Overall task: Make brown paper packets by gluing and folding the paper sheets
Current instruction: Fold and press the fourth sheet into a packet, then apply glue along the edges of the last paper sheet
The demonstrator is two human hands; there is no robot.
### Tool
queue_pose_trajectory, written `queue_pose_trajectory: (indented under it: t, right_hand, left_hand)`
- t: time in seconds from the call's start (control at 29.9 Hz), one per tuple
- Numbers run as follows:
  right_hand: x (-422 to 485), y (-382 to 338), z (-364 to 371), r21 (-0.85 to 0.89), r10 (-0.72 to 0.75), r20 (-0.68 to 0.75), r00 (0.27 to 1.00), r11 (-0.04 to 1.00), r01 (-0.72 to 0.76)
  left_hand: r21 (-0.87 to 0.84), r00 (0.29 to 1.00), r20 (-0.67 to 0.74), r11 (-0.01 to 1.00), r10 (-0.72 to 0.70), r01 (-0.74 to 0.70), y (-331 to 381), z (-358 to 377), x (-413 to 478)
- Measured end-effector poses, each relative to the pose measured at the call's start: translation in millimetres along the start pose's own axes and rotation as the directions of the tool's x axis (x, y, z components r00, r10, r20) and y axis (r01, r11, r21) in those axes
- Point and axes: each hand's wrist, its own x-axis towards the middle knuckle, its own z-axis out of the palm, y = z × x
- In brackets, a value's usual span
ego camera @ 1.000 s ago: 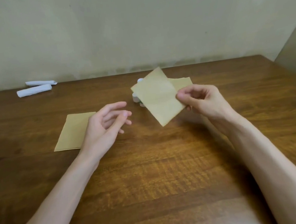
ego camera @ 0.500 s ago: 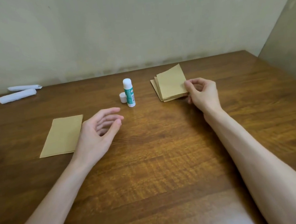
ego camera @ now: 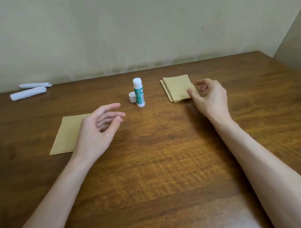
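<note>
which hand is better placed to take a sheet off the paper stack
Likely right: the right hand is beside the stack at its near corner; the left hand hovers by the single sheet.

Plain room: wooden table (ego camera: 161,168), bare wall (ego camera: 137,31)

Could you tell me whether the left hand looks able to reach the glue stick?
Probably yes: the left hand hovers open near the glue stick, with bare table between; the loose cap stands beside it, hardly blocking.
</note>
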Motion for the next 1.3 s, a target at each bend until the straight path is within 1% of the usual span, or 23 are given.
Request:
queue_pose_trajectory:
  t: [0.03, 0.1, 0.17, 0.2, 0.3, 0.4, 0.47, 0.6, 0.7, 0.83, 0.9, 1.04, 1.1, 1.14, 1.2, 1.24, 1.3]
  right_hand:
    - [-1, -1, 0, 0.002, -0.003, 0.007, 1.000, 1.000, 0.003]
    - [-3, -5, -1, 0.025, -0.019, 0.012, 1.000, 1.000, 0.018]
    - [-6, -9, -2, 0.055, -0.052, -0.001, 0.999, 0.997, 0.052]
    - [-8, -11, -2, 0.061, -0.075, -0.013, 0.997, 0.995, 0.075]
    - [-13, -17, 0, 0.071, -0.129, -0.034, 0.991, 0.989, 0.131]
    - [-18, -22, 5, 0.083, -0.161, -0.022, 0.987, 0.983, 0.163]
    - [-21, -25, 7, 0.089, -0.181, 0.003, 0.983, 0.980, 0.180]
    - [-24, -28, 10, 0.097, -0.202, 0.026, 0.979, 0.975, 0.199]
    - [-25, -29, 12, 0.097, -0.207, 0.031, 0.978, 0.974, 0.203]
    - [-26, -30, 14, 0.093, -0.220, 0.028, 0.975, 0.972, 0.216]
    - [-26, -30, 16, 0.088, -0.224, 0.021, 0.974, 0.971, 0.221]
    - [-27, -30, 18, 0.080, -0.233, 0.027, 0.972, 0.970, 0.231]
    - [-29, -31, 18, 0.102, -0.240, 0.034, 0.970, 0.966, 0.236]
    - [-31, -33, 18, 0.120, -0.245, 0.041, 0.969, 0.964, 0.239]
    - [-35, -39, 19, 0.182, -0.266, 0.076, 0.961, 0.951, 0.249]
    - [-38, -43, 18, 0.233, -0.282, 0.119, 0.952, 0.940, 0.250]
    - [-46, -52, 17, 0.366, -0.312, 0.285, 0.907, 0.909, 0.198]
  left_hand:
    - [0.062, 1.000, -0.019, 0.998, -0.013, 0.014, 0, -5, 1]
    - [0.264, 0.996, -0.067, 0.962, -0.055, 0.071, -1, -18, 3]
    - [0.486, 0.989, -0.097, 0.862, -0.112, 0.145, -2, -30, 4]
    - [0.558, 0.983, -0.102, 0.810, -0.152, 0.183, -2, -35, 4]
    - [0.614, 0.950, -0.115, 0.731, -0.289, 0.297, -1, -44, 5]
    - [0.666, 0.930, -0.129, 0.665, -0.345, 0.339, -1, -47, 5]
    - [0.684, 0.930, -0.132, 0.648, -0.342, 0.335, 0, -46, 3]
    - [0.723, 0.943, -0.201, 0.609, -0.266, 0.326, 0, -46, 0]
    - [0.716, 0.954, -0.229, 0.631, -0.194, 0.300, -4, -47, -2]
    - [0.693, 0.963, -0.262, 0.684, -0.056, 0.228, -15, -48, -3]
    - [0.678, 0.955, -0.295, 0.707, 0.012, 0.201, -21, -49, -1]
    - [0.668, 0.938, -0.336, 0.724, 0.088, 0.171, -26, -47, 2]
    - [0.634, 0.917, -0.364, 0.765, 0.161, 0.117, -20, -46, 2]
    - [0.593, 0.900, -0.392, 0.801, 0.192, 0.087, -14, -45, 1]
    - [0.473, 0.877, -0.432, 0.881, 0.212, 0.019, -2, -40, 0]
    - [0.414, 0.877, -0.432, 0.910, 0.212, -0.016, 4, -35, -2]
    - [0.314, 0.898, -0.400, 0.948, 0.184, -0.054, 13, -20, -5]
